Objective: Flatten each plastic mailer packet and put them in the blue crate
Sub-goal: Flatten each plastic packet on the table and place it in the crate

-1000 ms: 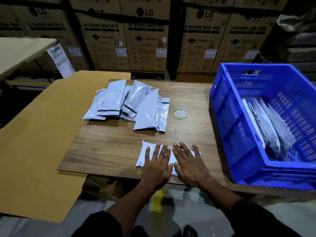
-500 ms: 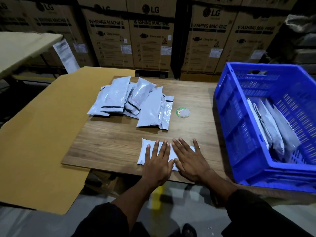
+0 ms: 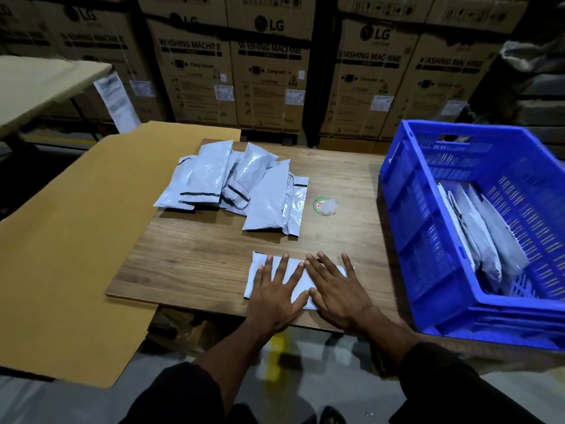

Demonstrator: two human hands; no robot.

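The left hand [image 3: 273, 294] and the right hand [image 3: 337, 290] lie flat, fingers spread, side by side on one mailer packet [image 3: 301, 280] at the near edge of the bench [image 3: 195, 258]. To flatten it well, the palms should probably push outward and drive the air to its ends. More packets [image 3: 232, 185] wait behind; the blue crate [image 3: 422, 228] at right holds several. Stacked cartons [image 3: 266, 75] fill the dim room.

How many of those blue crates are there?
1. The blue crate stands at the right end of the wooden table, with several mailer packets leaning inside it. No other crate shows.
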